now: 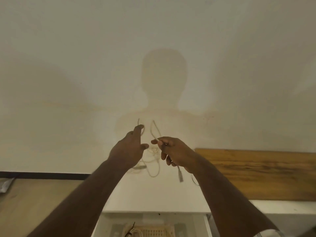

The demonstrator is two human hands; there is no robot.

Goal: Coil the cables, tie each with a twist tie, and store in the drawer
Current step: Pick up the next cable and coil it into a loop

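Where hands (pixel 130 149) overlap, cable (pixel 153 161) indistinct.

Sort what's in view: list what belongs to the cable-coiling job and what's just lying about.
Job:
white cable, held up by left hand and right hand
open drawer
tied cable bundle in the drawer

Lying about:
wooden board leaning on the wall
silvery packet at far left
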